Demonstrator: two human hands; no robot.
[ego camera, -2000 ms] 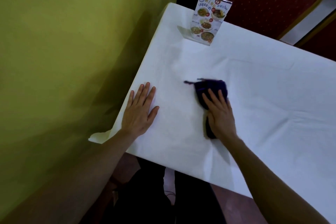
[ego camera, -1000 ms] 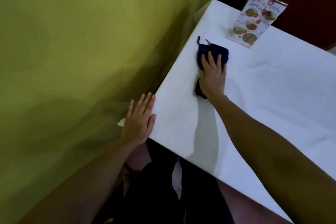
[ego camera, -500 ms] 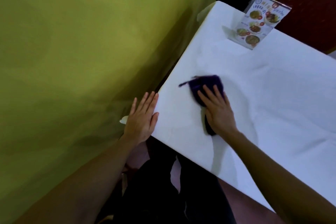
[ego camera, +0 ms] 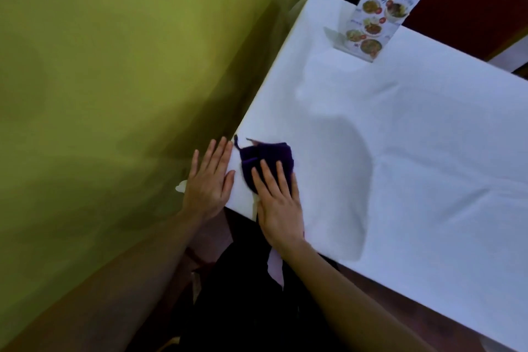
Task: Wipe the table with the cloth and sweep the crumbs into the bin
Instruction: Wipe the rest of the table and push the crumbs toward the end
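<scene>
While the right hand (ego camera: 278,203) presses flat, fingers straight, on the dark purple cloth (ego camera: 267,161), that cloth lies at the near corner of the white table (ego camera: 400,151), toward 7 o'clock on its top. At 9 o'clock of the cloth, just beside it, the left hand (ego camera: 210,183) rests open-palmed, fingers extended, over the table's edge. A menu stand (ego camera: 374,26) sits upright at 12 o'clock, well apart, and a yellow-green wall (ego camera: 114,80) runs along the left.

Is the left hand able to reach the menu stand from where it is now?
Probably yes: the left hand lies flat at the near corner, and only bare table separates it from the menu stand, though far.
</scene>
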